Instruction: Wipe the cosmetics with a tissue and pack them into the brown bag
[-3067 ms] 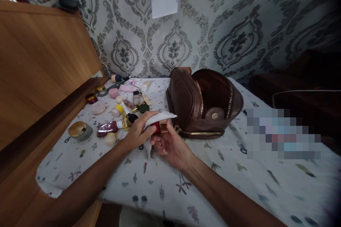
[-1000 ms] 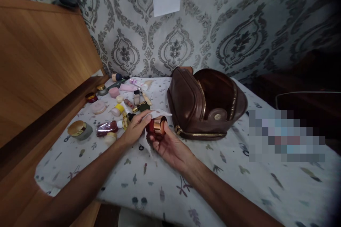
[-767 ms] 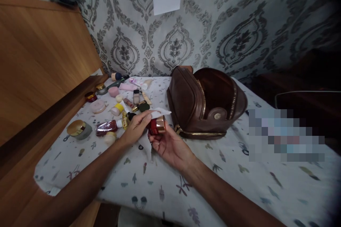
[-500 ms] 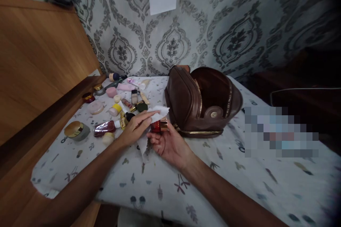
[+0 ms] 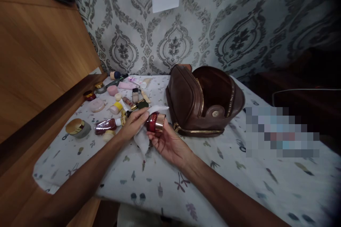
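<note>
A red cosmetic jar [image 5: 151, 123] with a shiny gold lid lies tilted on its side in my right hand [image 5: 170, 145], whose fingers are closed around the lid end. My left hand [image 5: 134, 124] grips a white wipe [image 5: 143, 142] against the jar's base; part of the wipe hangs below and part sticks out behind the jar. Just beyond the hands, to the right, stands an open brown leather bag [image 5: 183, 103] with gold zips. Left of my left hand lie a dark red bottle [image 5: 105, 126] with a white cap and a small cream-lidded jar [image 5: 108, 135].
Several cosmetics cover the table's left side, among them a gold-lidded jar [image 5: 75, 127], a yellow-banded jar [image 5: 116, 108] and a pink tube [image 5: 127, 85]. A wooden panel [image 5: 45, 42] borders the left. The patterned wall stands behind. A blurred-out patch [image 5: 282, 133] covers something at right.
The jar has turned so more of its red side and gold lid shows. My left hand and the wipe have shifted off its top to its left end.
</note>
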`<state>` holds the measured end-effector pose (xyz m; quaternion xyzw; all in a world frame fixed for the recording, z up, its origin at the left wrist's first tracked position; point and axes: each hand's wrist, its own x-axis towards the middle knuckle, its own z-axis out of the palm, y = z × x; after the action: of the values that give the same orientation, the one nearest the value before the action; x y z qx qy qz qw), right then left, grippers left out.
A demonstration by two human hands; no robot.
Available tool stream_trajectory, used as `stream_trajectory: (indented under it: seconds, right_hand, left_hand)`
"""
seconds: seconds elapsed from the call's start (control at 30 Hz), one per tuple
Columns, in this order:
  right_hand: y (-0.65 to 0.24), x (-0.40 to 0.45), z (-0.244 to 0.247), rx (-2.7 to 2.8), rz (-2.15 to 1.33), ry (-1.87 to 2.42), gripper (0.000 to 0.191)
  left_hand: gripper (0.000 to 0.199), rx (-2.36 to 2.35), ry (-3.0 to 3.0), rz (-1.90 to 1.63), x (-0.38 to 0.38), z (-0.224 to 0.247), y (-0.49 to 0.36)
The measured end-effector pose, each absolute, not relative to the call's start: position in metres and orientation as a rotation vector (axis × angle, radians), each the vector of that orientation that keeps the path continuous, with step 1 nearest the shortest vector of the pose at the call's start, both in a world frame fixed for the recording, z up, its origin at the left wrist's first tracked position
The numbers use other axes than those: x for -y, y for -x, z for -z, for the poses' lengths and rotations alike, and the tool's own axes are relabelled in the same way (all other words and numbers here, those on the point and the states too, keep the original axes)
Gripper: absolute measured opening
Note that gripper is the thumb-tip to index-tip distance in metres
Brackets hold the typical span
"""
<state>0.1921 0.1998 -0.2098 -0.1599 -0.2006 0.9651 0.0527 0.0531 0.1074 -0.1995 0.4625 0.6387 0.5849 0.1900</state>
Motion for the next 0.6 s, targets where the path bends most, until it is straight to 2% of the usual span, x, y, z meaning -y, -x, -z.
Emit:
stream_trajectory:
  seconds: [0.33,0.6]
  right_hand:
    - [-0.192,-0.204,0.211,0.506,-2.949,0.391,0.031]
    - [-0.201,-0.203,0.205,0.756,-3.008,0.295,0.036]
  left_hand:
    - [0.034,-1.724,-1.709,-1.384,-0.102,0.179,-0.065]
    - [0.035,-1.767,-1.385,-1.596,-0.103,0.186,-0.058]
